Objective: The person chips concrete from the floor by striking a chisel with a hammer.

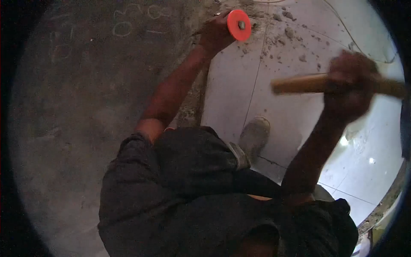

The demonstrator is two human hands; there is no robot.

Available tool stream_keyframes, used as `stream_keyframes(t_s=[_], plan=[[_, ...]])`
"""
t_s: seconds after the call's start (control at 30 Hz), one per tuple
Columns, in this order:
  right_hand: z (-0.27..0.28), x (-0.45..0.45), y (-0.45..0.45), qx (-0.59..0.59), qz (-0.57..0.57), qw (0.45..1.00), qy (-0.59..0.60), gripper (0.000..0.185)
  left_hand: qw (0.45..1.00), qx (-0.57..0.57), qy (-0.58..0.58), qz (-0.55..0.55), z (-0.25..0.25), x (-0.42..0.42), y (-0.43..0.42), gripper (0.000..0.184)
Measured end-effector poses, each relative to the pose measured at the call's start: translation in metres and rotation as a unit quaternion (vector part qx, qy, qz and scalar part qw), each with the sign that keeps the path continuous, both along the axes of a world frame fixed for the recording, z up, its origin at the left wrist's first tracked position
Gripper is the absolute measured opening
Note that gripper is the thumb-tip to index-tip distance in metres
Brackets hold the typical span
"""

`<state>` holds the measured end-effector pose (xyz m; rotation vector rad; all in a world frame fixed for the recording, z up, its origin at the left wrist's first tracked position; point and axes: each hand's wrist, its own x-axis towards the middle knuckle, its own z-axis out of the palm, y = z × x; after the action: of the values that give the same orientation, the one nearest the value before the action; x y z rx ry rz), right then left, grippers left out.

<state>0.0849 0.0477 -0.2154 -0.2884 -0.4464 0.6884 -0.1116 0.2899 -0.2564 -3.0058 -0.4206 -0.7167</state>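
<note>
My left hand [215, 32] is closed around a chisel [242, 25] at the border between the dark concrete and the pale tiles. The chisel's round orange-red guard [233, 26] faces up, with its metal striking end showing in the middle; my hand and the guard hide its tip. Over the tiles on the right, my right hand [350, 83] grips the wooden handle of a hammer [297, 84], blurred by motion. The hammer's head cannot be made out at the right edge of the view.
Broken grey rubble [289, 32] lies on the pale tiled floor [231, 90] beyond the chisel. Chalk numbers mark the dark concrete surface [85, 107] on the left. A thin cable [342, 23] runs across the upper right. My shoe [255, 133] stands on the tiles.
</note>
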Motion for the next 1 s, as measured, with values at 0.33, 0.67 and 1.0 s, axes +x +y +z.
stream_keyframes(t_s=[0.33,0.67,1.0], plan=[[-0.005,-0.075,0.017,-0.513,0.108,0.821,-0.225,0.023,0.997,-0.007,0.011,0.078,-0.012,-0.015,-0.001,0.035],[-0.039,-0.098,0.033,-0.408,0.339,0.824,-0.198,0.015,1.0,0.007,0.015,0.017,-0.006,-0.012,-0.003,0.037],[-0.064,-0.065,0.05,-0.039,-0.224,0.963,-0.147,0.023,0.999,0.014,0.009,0.046,0.005,-0.022,0.015,0.031]])
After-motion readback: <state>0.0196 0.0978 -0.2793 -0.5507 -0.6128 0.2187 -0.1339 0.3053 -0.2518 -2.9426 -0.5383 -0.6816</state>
